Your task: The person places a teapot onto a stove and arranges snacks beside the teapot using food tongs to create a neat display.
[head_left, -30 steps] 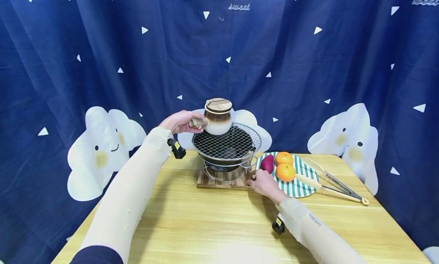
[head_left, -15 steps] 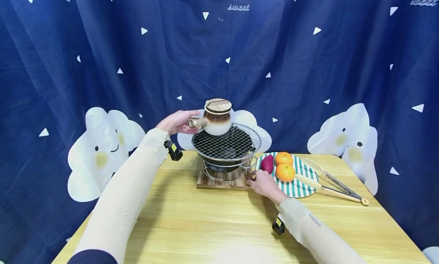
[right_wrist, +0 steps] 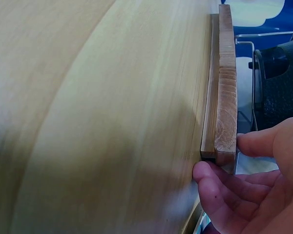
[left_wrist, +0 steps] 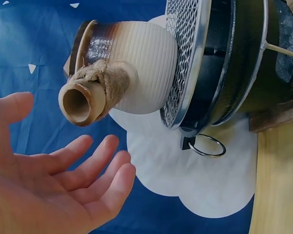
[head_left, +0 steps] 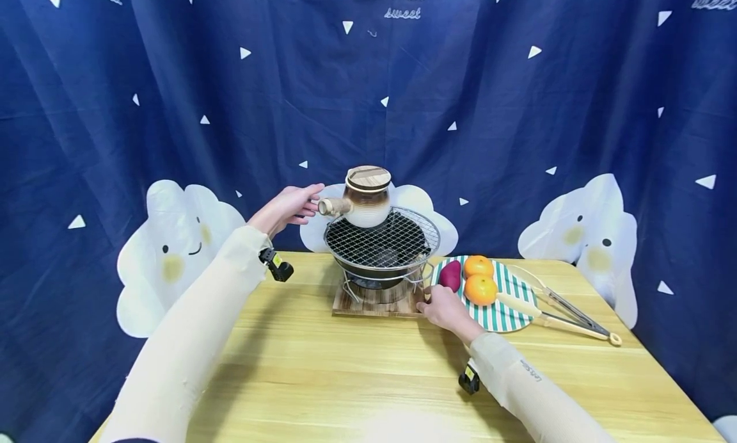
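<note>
A lidded ceramic pot (head_left: 368, 206) with a side handle stands upright on the wire mesh of the round tabletop grill (head_left: 397, 248). My left hand (head_left: 290, 206) is beside the handle, fingers spread and holding nothing. In the left wrist view, a gap separates the fingers from the rope-wrapped handle (left_wrist: 112, 87). My right hand (head_left: 446, 308) pinches the near right corner of the wooden board (head_left: 368, 310) under the grill. In the right wrist view, the thumb lies on the top of the board and the fingers curl at its lower edge.
Right of the grill, a green-striped plate (head_left: 503, 320) bears a purple sweet potato (head_left: 450, 276) and two oranges (head_left: 480, 290). Tongs (head_left: 576, 323) lie with their tips on the plate. A blue curtain (head_left: 276, 78) hangs behind the wooden table (head_left: 345, 366).
My left hand has let go of the pot's handle and drawn back to the left. The pot stays on the mesh. My right hand keeps its grip on the board.
</note>
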The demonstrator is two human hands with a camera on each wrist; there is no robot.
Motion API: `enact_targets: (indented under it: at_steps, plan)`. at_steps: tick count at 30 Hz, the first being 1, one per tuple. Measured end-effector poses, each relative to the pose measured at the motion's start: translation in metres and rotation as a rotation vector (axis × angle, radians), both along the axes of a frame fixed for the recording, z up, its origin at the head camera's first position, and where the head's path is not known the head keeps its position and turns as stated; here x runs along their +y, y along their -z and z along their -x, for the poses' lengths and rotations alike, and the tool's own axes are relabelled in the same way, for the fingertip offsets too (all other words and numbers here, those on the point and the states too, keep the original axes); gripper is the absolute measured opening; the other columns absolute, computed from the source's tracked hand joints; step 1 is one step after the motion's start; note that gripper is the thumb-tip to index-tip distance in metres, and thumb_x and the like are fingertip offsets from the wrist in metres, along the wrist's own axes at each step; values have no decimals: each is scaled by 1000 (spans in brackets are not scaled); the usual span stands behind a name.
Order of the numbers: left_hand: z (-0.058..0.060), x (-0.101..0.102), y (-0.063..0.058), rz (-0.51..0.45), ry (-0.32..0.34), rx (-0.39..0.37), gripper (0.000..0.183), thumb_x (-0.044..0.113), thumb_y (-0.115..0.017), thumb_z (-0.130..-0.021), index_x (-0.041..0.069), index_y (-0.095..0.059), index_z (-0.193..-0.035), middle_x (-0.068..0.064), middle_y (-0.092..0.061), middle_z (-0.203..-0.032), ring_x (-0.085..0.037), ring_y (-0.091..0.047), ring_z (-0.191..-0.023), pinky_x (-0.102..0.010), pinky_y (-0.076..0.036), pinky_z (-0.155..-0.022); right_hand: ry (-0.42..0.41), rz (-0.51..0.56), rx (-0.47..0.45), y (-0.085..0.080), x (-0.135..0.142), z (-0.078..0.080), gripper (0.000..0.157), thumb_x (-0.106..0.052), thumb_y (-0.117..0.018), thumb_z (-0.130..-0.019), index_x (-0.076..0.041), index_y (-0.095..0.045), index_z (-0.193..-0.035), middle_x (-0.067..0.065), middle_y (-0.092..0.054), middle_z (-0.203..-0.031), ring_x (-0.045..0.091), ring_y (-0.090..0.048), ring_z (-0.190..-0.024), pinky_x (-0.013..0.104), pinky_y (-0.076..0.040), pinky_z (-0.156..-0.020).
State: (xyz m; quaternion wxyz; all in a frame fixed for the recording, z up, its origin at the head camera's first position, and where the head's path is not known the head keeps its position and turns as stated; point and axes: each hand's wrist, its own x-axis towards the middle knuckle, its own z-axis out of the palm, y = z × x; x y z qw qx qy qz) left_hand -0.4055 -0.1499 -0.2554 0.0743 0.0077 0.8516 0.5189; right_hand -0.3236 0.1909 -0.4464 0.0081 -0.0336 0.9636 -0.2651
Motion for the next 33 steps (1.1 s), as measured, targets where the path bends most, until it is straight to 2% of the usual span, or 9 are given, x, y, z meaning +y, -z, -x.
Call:
enact_targets:
  at_steps: [5, 7, 11, 16, 21, 24, 28, 33]
  plan:
    - [-13, -1, 0, -5, -19, 26, 63, 55, -48, -100, 8, -53, -142, -10, -60, -131, -21, -57, -112, -29, -56, -89, -7, -8, 8, 0, 3, -2, 44, -24, -71, -93, 1, -66, -128, 11, -72, -93, 19, -58, -63, 30, -48, -54]
    - [-19, -2, 1, -7, -28, 33, 63, 55, -49, -100, 9, -53, -142, -10, -60, -131, -22, -56, -115, -30, -55, -90, -5, 2, 1, 0, 4, -3, 45, -25, -70, -93, 2, -65, -129, 12, -73, -94, 18, -57, -60, 29, -48, -53]
    - [-28, -5, 7, -17, -27, 54, 62, 52, -50, -100, 7, -51, -143, -12, -59, -133, -26, -53, -125, -41, -52, -104, 2, 11, 3, 1, 5, -3, 46, -24, -70, -93, 3, -65, -129, 13, -73, -95, 18, -57, -58, 29, -49, -52]
    - [-41, -14, 17, -7, 22, 96, 61, 48, -50, -102, 2, -50, -142, -16, -56, -135, -30, -49, -130, -49, -48, -110, -1, 3, 16, 4, 5, -2, 44, -23, -71, -92, 2, -66, -127, 13, -74, -101, 18, -59, -66, 30, -49, -56]
    - [-57, -26, 22, 9, 29, 118, 58, 44, -52, -101, 2, -51, -141, -18, -54, -138, -32, -48, -131, -50, -46, -111, -28, 19, 37, 5, -1, 2, 36, -23, -71, -92, -1, -69, -121, 6, -67, -79, 17, -56, -59, 29, -46, -51]
    - [-66, -29, 24, 0, 63, 109, 55, 39, -53, -102, 1, -50, -141, -19, -49, -145, -34, -45, -136, -52, -43, -113, -28, 15, 47, 4, -2, 2, 34, -23, -71, -92, -2, -70, -119, 4, -63, -73, 17, -54, -57, 28, -44, -49]
    - [-74, -31, 31, -8, 126, 84, 54, 34, -53, -103, 0, -47, -145, -19, -41, -155, -37, -40, -142, -54, -39, -116, -25, 11, 48, 3, -1, 1, 34, -23, -71, -92, -1, -69, -118, 4, -64, -75, 17, -55, -59, 28, -44, -50]
    - [-79, -34, 49, 19, 174, 77, 55, 33, -52, -104, 0, -45, -147, -22, -43, -152, -39, -42, -139, -55, -41, -114, -18, 10, 36, 0, 1, -1, 39, -23, -71, -92, 0, -68, -123, 8, -70, -86, 17, -57, -63, 28, -47, -54]
